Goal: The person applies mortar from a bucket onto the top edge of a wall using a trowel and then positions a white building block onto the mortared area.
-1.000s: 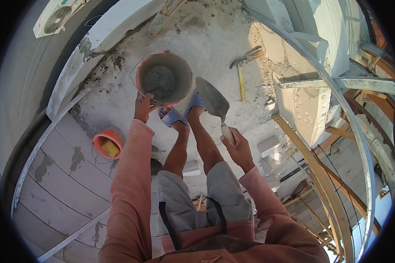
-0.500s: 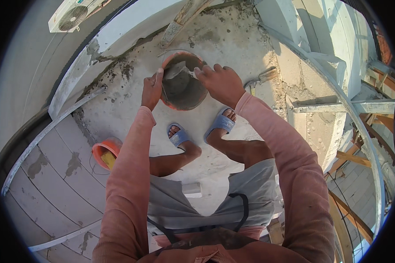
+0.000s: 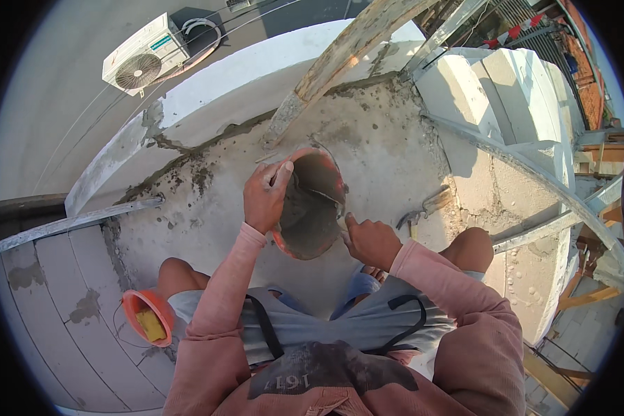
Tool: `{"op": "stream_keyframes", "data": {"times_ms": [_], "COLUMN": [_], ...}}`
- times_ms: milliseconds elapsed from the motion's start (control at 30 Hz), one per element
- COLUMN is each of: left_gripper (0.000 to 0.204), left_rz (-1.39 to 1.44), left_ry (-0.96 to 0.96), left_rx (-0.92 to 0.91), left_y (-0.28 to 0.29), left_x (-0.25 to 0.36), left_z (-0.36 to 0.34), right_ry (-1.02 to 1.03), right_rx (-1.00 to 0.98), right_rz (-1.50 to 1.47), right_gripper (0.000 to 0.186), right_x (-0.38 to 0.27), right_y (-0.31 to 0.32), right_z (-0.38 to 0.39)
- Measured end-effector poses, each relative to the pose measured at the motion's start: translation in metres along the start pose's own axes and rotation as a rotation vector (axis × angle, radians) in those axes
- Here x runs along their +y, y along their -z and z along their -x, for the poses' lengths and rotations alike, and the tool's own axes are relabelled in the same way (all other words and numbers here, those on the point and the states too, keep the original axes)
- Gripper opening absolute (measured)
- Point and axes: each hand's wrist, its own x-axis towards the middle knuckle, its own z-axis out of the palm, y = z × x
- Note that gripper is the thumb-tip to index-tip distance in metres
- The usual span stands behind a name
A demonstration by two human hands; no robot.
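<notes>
An orange bucket (image 3: 292, 252) of wet grey mortar (image 3: 305, 232) stands on the concrete floor in front of me, tipped toward me. My left hand (image 3: 265, 197) is closed on its left rim, thumb uppermost. In my right hand (image 3: 373, 239), at the bucket's right side, is the handle of a trowel (image 3: 341, 222). The trowel's blade reaches into the bucket over the mortar, seen nearly edge-on.
A small orange bucket (image 3: 133, 307) with a yellow sponge (image 3: 150, 324) lies at my left. Right of the mortar bucket lies a wooden-handled tool (image 3: 433, 202). A timber post (image 3: 326, 66) slants beyond it. Low block walls (image 3: 208, 104) curve around; an air-conditioner unit (image 3: 145, 59) hangs outside.
I have squatted lower, with my knees spread. The bucket now sits nearer and tilts more toward me. My right hand, with the trowel, has moved from above the mortar to the bucket's right rim.
</notes>
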Motion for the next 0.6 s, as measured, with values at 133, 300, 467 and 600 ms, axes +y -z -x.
{"op": "stream_keyframes", "data": {"times_ms": [133, 300, 467, 600], "left_gripper": [0.036, 0.044, 0.045, 0.048], "left_rz": [0.070, 0.178, 0.172, 0.206], "left_ry": [-0.021, 0.101, 0.140, 0.113], "left_rx": [-0.005, -0.108, -0.196, -0.148], "left_y": [0.011, 0.036, 0.036, 0.035], "left_x": [-0.015, -0.013, -0.013, -0.013], "left_z": [-0.001, 0.003, 0.009, 0.007], "right_ry": [0.024, 0.087, 0.162, 0.251], "right_rx": [-0.072, 0.244, 0.220, 0.032], "right_rz": [-0.035, -0.010, 0.037, 0.157], "right_gripper": [0.046, 0.046, 0.050, 0.051], "right_x": [-0.020, -0.019, -0.031, -0.008], "right_y": [0.018, 0.037, -0.037, -0.004], "right_z": [0.029, 0.010, 0.005, 0.019]}}
